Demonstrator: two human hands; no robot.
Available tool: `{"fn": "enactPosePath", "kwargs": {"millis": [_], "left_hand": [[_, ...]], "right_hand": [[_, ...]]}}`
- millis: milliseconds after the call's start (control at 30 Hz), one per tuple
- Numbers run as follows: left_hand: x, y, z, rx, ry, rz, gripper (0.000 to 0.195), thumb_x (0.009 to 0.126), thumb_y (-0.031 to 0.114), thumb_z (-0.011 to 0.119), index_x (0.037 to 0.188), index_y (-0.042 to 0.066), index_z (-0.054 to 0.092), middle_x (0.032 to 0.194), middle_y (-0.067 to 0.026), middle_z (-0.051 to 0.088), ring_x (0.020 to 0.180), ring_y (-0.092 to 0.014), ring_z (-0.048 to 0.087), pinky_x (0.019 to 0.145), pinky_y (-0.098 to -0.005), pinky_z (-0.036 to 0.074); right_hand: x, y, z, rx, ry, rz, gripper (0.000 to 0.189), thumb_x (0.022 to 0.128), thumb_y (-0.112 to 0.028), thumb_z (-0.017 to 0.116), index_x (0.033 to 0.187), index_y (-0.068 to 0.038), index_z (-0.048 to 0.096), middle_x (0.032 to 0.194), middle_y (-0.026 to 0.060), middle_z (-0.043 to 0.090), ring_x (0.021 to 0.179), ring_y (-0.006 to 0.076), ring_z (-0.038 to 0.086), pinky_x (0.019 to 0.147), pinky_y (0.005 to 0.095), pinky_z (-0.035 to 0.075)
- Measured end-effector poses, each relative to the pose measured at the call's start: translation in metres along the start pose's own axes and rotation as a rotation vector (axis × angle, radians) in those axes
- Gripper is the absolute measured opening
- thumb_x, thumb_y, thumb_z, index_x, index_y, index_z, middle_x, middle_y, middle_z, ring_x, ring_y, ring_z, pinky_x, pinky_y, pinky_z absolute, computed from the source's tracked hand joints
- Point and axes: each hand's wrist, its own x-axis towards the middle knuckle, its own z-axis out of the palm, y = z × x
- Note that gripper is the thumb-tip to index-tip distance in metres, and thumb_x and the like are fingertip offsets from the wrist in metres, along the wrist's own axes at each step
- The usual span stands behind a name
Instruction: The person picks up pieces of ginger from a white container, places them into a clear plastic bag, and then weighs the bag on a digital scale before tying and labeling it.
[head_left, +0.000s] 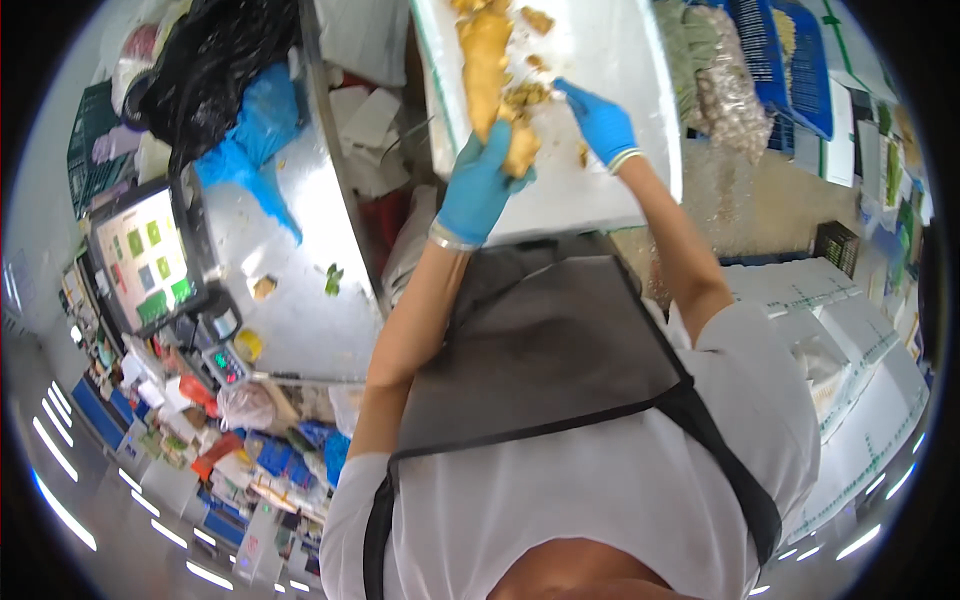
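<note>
My left hand (480, 187), in a blue glove, grips the near end of a long, knobbly yellow root (484, 71) that looks like ginger. The root lies along the left side of a white foam board (570, 199) with green edging. My right hand (600, 124), also gloved in blue, is over the board to the right of the root. Its fingers point at a clump of brownish scraps (527, 94); whether they hold something small is hidden. Another brown piece (538, 20) lies farther up the board.
On the left, a metal counter (322, 315) carries black plastic bags (217, 75), a blue plastic bag (262, 120) and a lit touchscreen (146, 259). Right of the board are a bag of pale round produce (727, 90) and a blue crate (810, 67). White foam boxes (862, 360) stand lower right.
</note>
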Motion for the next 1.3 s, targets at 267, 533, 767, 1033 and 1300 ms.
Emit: {"fn": "enactPosePath", "kwargs": {"millis": [267,533,767,1033,1300], "left_hand": [[0.003,-0.002,-0.012,0.528,0.141,0.135,0.036,0.087,0.018,0.077,0.104,0.0,0.051,0.079,-0.0063,0.061,0.063,-0.01,0.058,0.053,-0.0219,0.047],[-0.004,-0.001,0.003,0.642,0.08,0.068,0.035,0.084,0.018,0.078,0.099,-0.001,0.052,0.078,-0.0069,0.063,0.064,-0.012,0.06,0.054,-0.0243,0.048],[-0.001,-0.016,-0.008,1.003,0.371,0.361,0.035,0.08,0.021,0.081,0.091,0.001,0.056,0.086,-0.0124,0.066,0.069,-0.021,0.064,0.061,-0.033,0.051],[-0.002,-0.006,0.007,1.244,0.161,0.666,0.04,0.08,0.023,0.082,0.107,0.002,0.062,0.09,-0.0068,0.064,0.08,-0.016,0.062,0.071,-0.0318,0.05],[0.003,0.005,0.013,1.442,0.364,0.325,0.047,0.083,0.026,0.072,0.121,0.003,0.056,0.091,-0.0174,0.069,0.08,-0.035,0.068,0.072,-0.042,0.053]], "right_hand": [[-0.011,-0.045,-0.027,-0.163,-0.014,-0.551,0.049,0.093,-0.019,0.056,0.141,-0.029,0.052,0.09,0.0061,0.067,0.074,0.0254,0.068,0.06,0.0369,0.055],[-0.005,-0.016,0.013,-0.45,-0.163,-0.07,0.036,0.093,-0.015,0.051,0.127,-0.014,0.063,0.085,0.0139,0.067,0.072,0.0305,0.068,0.06,0.0394,0.055],[0.005,-0.009,-0.047,1.151,-0.285,0.357,0.059,0.098,-0.055,0.053,0.118,-0.001,0.065,0.07,0.0,0.055,0.053,0.0078,0.045,0.051,0.0239,0.044],[-0.003,-0.041,-0.064,1.21,-0.439,-0.041,0.06,0.101,-0.055,0.045,0.126,-0.003,0.063,0.061,-0.0054,0.042,0.05,0.0029,0.03,0.049,0.02,0.03],[0.009,-0.051,-0.031,0.273,0.223,-0.115,0.041,0.102,-0.045,0.049,0.125,-0.016,0.067,0.087,0.0092,0.07,0.069,0.0188,0.067,0.061,0.0301,0.052]]}}
